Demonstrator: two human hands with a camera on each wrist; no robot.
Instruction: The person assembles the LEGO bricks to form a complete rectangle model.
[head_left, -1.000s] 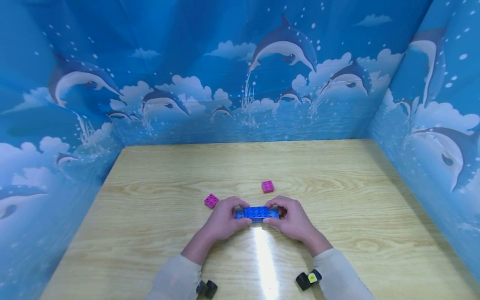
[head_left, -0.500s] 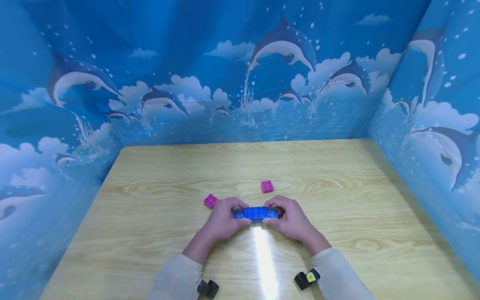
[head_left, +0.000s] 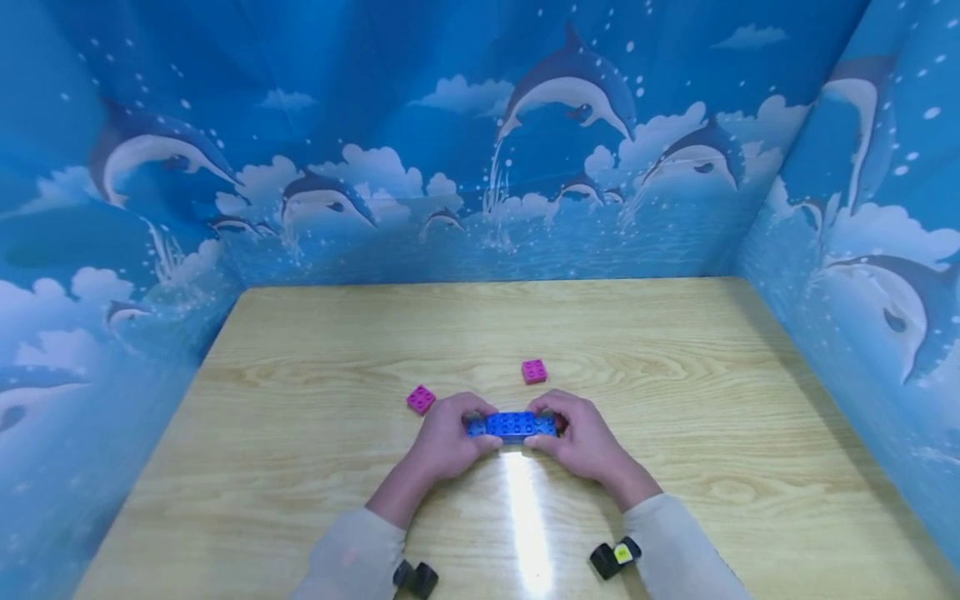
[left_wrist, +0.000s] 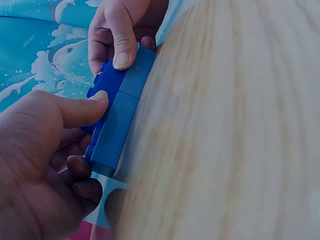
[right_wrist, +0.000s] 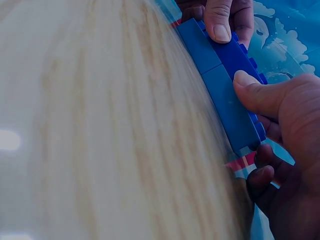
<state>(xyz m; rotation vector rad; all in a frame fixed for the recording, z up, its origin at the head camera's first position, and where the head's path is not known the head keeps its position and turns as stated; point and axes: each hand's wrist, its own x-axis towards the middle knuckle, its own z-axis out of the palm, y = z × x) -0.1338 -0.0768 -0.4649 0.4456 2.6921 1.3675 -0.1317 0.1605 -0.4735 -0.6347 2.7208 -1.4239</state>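
Note:
A dark blue toy brick point(head_left: 511, 425) sits across two lighter blue bricks placed end to end, the left one point(left_wrist: 113, 131) and the right one point(right_wrist: 199, 46) showing in the wrist views. My left hand point(head_left: 450, 437) pinches the dark brick's left part between thumb and fingers. On the other side my right hand point(head_left: 577, 433) pinches its right part the same way. Both thumbs press the near side of the dark brick. The far fingertips are partly hidden behind the bricks. The stack lies low at the wooden tabletop.
One magenta brick point(head_left: 422, 400) lies just beyond my left hand. Another magenta brick point(head_left: 534, 372) lies farther back, beyond the blue stack. The wooden table point(head_left: 300, 350) is bordered by a blue dolphin-print curtain point(head_left: 420, 125) at the back and sides.
Both hands keep their grip on the blue bricks with hardly any movement. The whole head view shifts only slightly.

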